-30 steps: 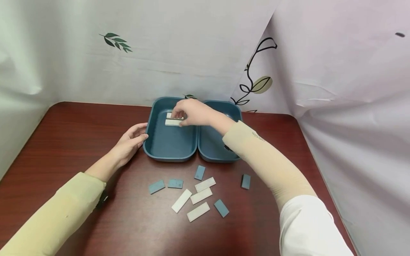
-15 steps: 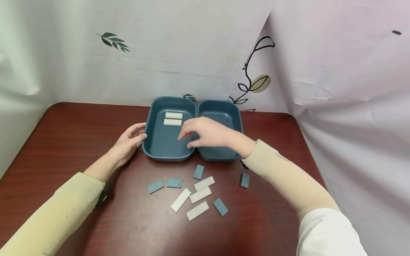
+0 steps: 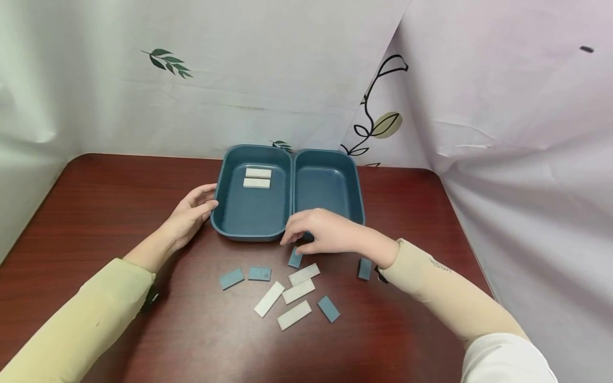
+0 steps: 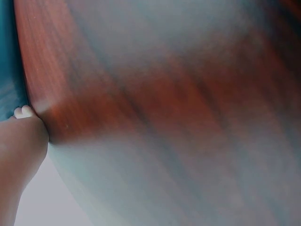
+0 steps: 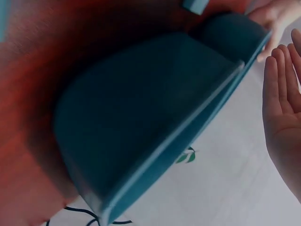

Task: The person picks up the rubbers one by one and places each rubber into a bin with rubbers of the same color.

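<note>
My left hand (image 3: 189, 217) rests against the outer left wall of the left blue tray (image 3: 251, 237), thumb at the rim. That tray holds two white blocks (image 3: 257, 183), lying one behind the other near its back. My right hand (image 3: 325, 231) is over the front edge of the right blue tray (image 3: 351, 175), fingers bent, thumb apart, with nothing between them. Its thumb tip overlaps a small blue block (image 3: 293, 260) in the head view. In the right wrist view, the fingers of the right hand (image 5: 284, 99) extend beside the trays.
In front of the trays lie several white blocks (image 3: 294, 315) and several blue blocks (image 3: 329, 309) on the brown table (image 3: 191, 330). One blue block (image 3: 365, 269) lies farther right, close to the right wrist. A white curtain (image 3: 268, 80) hangs behind the table.
My right hand has let go of the back white block in the left tray, then moved toward me and right, over the trays' front edge. The left hand stays at the tray.
</note>
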Tool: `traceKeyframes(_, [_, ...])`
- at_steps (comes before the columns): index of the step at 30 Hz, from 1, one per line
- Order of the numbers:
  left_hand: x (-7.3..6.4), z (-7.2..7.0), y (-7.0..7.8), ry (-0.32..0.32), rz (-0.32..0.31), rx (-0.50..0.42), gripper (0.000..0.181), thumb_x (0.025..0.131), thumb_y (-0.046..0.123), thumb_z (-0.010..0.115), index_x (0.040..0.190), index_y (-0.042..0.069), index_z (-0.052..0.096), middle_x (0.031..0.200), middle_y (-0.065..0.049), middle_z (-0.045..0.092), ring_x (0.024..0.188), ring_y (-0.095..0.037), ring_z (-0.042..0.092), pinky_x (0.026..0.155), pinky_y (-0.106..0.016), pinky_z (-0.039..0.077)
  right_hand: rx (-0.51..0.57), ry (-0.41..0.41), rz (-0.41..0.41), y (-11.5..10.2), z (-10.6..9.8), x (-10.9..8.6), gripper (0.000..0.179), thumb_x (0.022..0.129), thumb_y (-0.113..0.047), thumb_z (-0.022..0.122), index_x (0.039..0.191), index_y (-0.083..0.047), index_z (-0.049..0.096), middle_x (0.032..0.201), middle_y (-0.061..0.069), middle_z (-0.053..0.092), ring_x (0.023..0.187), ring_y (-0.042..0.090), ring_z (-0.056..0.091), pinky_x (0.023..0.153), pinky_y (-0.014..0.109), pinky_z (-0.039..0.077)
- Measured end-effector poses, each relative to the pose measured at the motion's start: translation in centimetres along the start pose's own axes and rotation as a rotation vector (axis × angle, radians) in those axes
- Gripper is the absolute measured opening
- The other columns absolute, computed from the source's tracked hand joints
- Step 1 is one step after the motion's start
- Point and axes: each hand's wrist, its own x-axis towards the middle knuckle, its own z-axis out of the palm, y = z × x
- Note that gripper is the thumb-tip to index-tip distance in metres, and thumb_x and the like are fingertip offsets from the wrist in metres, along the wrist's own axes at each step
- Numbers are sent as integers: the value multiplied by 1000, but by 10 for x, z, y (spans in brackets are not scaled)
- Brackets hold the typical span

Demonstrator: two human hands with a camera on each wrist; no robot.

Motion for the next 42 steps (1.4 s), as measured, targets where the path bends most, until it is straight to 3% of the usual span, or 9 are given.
traceKeyframes(15, [1,-2,0,2,-39,32,40,110,12,58,147,22,46,132,7,53,115,0,61,97,-10,50,10,-24,27,2,35,-34,24,92,-7,84,115,-9,79,114,1,73,98,16,70,89,26,60])
traceKeyframes(25, [1,-3,0,-6,-14,12,38,110,10,58,145,21,48,131,6,57,114,-1,63,96,-10,51,28,20,69,12,52,-51,26,91,-8,85,116,-12,79,116,0,74,99,12,69,89,24,60])
traceKeyframes(34, [2,-3,-1,2,-28,16,40,110,10,57,147,19,46,132,6,54,114,-1,62,97,-10,50,-36,102,66,22,62,-56,28,88,-7,87,114,-14,80,114,-3,74,100,10,67,90,24,58])
traceKeyframes(42, [1,-2,1,6,-57,38,43,110,13,57,151,21,43,134,8,51,116,0,60,97,-10,50,-54,68,82,26,66,-52,30,89,-10,87,118,-14,79,119,-1,74,110,12,68,99,27,58])
